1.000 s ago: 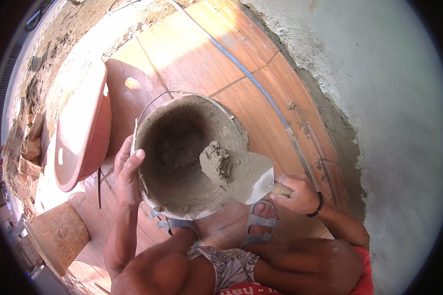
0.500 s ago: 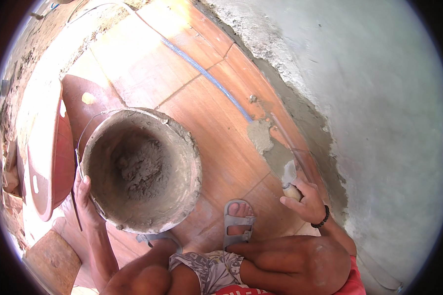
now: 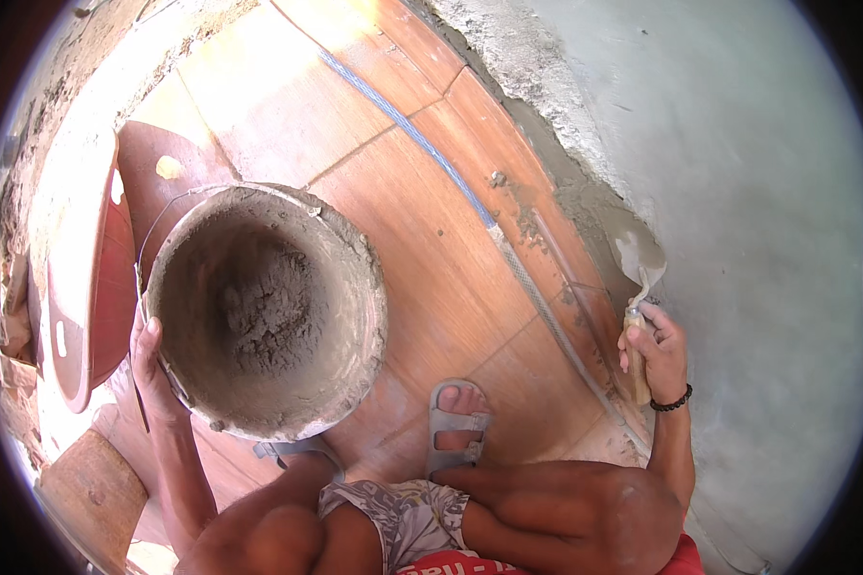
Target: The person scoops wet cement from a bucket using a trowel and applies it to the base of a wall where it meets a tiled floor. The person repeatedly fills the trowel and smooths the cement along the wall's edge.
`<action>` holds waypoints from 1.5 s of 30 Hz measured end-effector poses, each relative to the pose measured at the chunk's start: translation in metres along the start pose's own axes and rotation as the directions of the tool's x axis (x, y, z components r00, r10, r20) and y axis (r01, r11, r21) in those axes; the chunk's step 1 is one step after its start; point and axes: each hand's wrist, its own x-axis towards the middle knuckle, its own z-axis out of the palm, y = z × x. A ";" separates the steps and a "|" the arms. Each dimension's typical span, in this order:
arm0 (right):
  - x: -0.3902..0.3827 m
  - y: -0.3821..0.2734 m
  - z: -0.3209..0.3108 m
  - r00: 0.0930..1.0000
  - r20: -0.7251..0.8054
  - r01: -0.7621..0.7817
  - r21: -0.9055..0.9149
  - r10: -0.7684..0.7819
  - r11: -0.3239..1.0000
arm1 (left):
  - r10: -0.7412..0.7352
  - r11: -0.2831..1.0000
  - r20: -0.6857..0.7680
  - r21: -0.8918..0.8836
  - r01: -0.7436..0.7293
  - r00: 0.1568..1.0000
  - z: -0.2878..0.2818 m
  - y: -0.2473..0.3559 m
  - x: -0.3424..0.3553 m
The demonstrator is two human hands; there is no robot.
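Note:
On my left, a round bucket (image 3: pixel 362 307) is caked with grey mortar, and more mortar (image 3: pixel 273 311) lies in its bottom. My left hand (image 3: pixel 153 369) grips the bucket's left side, fingers partly hidden behind it. My right hand (image 3: pixel 664 350) is wrapped round the wooden handle of a trowel (image 3: pixel 637 331). The trowel's blade rests against a band of wet mortar (image 3: pixel 590 211) along the foot of the plastered wall (image 3: pixel 758 220). Some mortar crumbs lie on the tiles beside the band.
A blue and grey hose (image 3: pixel 408 129) runs across the wood-look tile floor (image 3: pixel 422 316) towards my right knee. A reddish basin (image 3: pixel 110 278) stands tilted left of the bucket. A brown board (image 3: pixel 96 489) lies at the lower left. My sandalled feet are between bucket and wall.
My right hand has moved right and up with the trowel, from over the tiles to the wall's foot. The mortar load over the floor has gone, uncovering the hose. The bucket shifted slightly in view.

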 end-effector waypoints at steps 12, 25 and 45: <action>-0.043 0.011 0.007 0.964 -0.034 0.236 -0.350 -0.264 0.907 | -0.042 0.998 -0.083 0.044 0.046 0.996 -0.011 -0.009 -0.003; 0.010 0.024 0.007 0.996 -0.029 -0.083 -0.207 0.079 0.975 | -0.057 0.998 -0.114 0.014 0.059 0.992 -0.017 -0.014 -0.004; 0.041 0.019 0.044 0.973 0.069 0.212 -0.638 -0.219 0.741 | -0.088 0.995 -0.089 -0.053 0.083 0.992 -0.032 -0.020 -0.005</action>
